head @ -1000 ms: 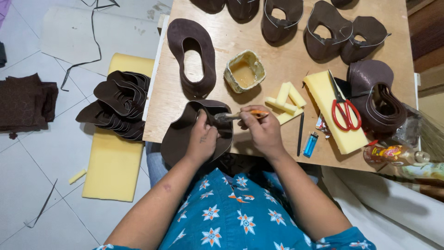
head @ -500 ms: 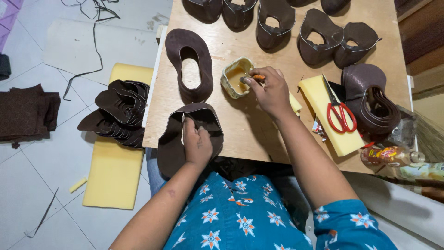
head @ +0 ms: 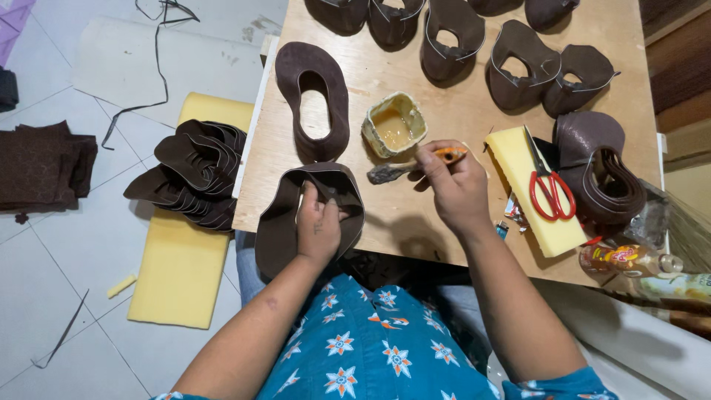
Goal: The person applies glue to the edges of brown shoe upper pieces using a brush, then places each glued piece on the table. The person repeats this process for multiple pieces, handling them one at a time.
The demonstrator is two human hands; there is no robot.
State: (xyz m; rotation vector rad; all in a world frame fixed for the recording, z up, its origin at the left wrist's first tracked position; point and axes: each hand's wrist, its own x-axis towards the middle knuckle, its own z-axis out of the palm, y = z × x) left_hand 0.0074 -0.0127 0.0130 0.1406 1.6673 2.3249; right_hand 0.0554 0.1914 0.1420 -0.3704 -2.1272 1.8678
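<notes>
- The left hand (head: 318, 226) presses down with closed fingers on the dark brown leather shoe-upper piece with an oval opening (head: 296, 215), which lies at the near edge of the pale wooden work table (head: 415, 222), partly hanging over it.
- The right hand (head: 455, 185) grips, fingers closed around the handle, an orange-handled glue brush (head: 411, 169); its bristle tip points to nine o'clock, just beside the upper's right edge.
- The small square cream-coloured glue tub (head: 394, 124) sits at twelve o'clock from the brush, near enough for a short reach.
- As a judgement: the brush should run along the folded edge only, in thin even strokes, while the left hand holds the leather flat so it cannot slide off the table.
- Excess glue is best wiped on the tub's rim, or drips may mark the suede face.
- At three o'clock, red-handled scissors (head: 549, 194) rest on a yellow foam block (head: 518, 159), well apart from the stroke.
</notes>
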